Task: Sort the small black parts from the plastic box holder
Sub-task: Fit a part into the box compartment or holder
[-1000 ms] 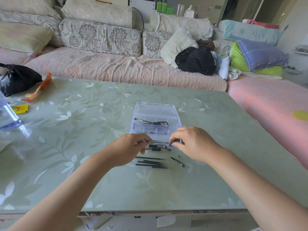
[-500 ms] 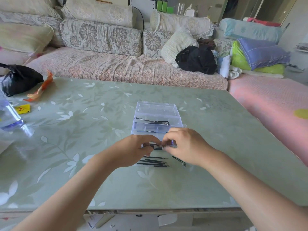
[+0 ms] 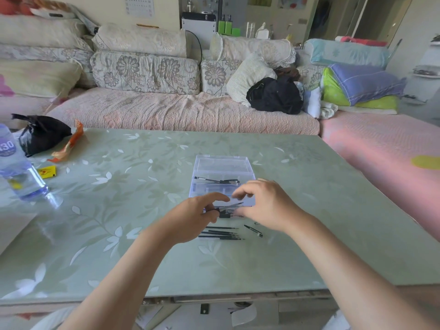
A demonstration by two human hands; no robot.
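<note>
Head view: at centre frame my left hand (image 3: 195, 221) pinches a thin black part (image 3: 229, 206) between thumb and forefinger, its pale tip pointing right. My right hand (image 3: 266, 206) hovers just beside it, fingers loosely curved and apart around that tip; I cannot tell if they touch it. Both hands hide the near edge of the clear box (image 3: 222, 166), where a boxed part (image 3: 215, 180) lies. Below them a row of parts (image 3: 221, 233) rests on the table (image 3: 119, 198), partly covered. A bottle (image 3: 16, 177) is cut off at the left edge.
</note>
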